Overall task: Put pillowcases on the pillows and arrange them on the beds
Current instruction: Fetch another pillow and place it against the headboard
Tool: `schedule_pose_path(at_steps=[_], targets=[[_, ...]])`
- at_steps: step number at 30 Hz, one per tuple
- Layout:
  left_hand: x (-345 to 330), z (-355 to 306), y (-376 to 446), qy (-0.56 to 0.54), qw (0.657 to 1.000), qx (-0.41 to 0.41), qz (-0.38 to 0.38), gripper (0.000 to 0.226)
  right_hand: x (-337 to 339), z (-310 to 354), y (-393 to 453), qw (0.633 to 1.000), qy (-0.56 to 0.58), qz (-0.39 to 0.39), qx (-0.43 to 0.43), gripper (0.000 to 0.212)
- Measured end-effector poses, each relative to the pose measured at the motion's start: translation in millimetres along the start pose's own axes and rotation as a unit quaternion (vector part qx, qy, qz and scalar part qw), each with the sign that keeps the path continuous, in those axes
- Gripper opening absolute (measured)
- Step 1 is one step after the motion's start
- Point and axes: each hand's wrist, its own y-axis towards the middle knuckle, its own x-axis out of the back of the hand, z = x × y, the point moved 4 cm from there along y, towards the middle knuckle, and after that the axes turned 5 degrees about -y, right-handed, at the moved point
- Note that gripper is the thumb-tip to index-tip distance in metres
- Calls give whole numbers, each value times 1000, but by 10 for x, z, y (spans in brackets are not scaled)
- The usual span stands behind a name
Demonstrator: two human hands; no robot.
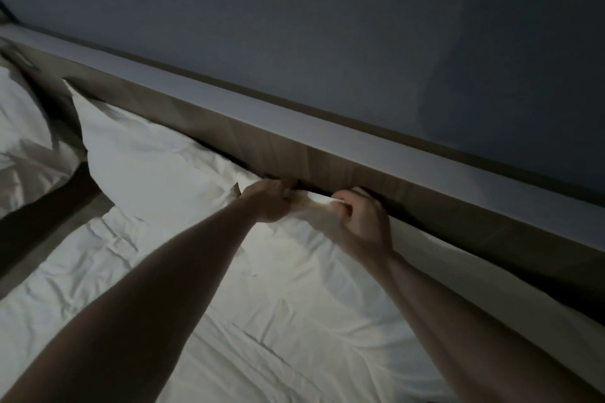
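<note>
A white pillow in its pillowcase (157,170) lies on the bed against the wooden headboard (343,167). Its right end reaches my hands. My left hand (270,203) grips the pillowcase's open edge from the left. My right hand (360,222) pinches the same white edge (319,203) from the right, close under the headboard. The fabric is stretched taut between the two hands. Whether the cloth below my hands belongs to this pillow or to the bed sheet I cannot tell. The room is dim.
The white, wrinkled bed sheet (278,321) fills the lower view. Another white pillow or bedding heap (23,141) lies at the far left, with a dark gap beside it. A ledge tops the headboard, and a dark wall (327,26) rises behind it.
</note>
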Motion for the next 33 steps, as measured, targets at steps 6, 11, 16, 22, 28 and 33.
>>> schedule_pose_path(at_steps=[6,11,16,22,28,33], targets=[[348,44,-58,-30,981,-48,-186,28,98,-87,-2,999,5,-42,24,17],[181,128,-150,-93,963,-4,-254,21,8,-68,6,997,21,-77,6,12],[-257,5,-334,-267,929,37,-254,41,45,-34,-186,998,48,-16,28,37],[-566,13,-614,-329,905,92,-255,56,416,-223,-920,997,75,9,17,37],[-775,118,-601,-435,866,227,-98,82,724,-908,-1767,992,19,-59,-113,37],[-850,-113,-733,-370,909,164,-97,81,925,-1218,-2055,981,-118,-32,-150,61]])
